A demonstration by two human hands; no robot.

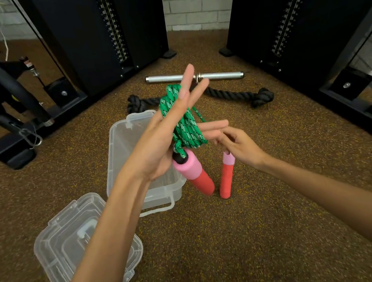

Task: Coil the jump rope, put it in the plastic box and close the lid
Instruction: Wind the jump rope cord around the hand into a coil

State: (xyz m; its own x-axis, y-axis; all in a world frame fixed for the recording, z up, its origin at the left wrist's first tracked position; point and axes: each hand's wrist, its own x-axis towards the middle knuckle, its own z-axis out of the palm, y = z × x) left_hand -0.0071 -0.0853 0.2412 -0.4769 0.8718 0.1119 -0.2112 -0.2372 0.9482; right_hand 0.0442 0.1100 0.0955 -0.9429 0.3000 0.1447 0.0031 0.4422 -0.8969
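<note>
My left hand point(165, 134) stands fingers straight and spread, acting as a spool; the green jump rope point(183, 120) is looped around it, one pink-red handle point(193, 172) dangling below my palm. My right hand point(237, 146) pinches the second handle point(226, 175) to feed the last slack. The plastic box point(120, 149) sits open just under my left wrist, the lid point(75, 243) nearer me, off.

left forearm point(95, 250): bare, sleeveless | right forearm point(326, 184): bare, sleeveless
</note>
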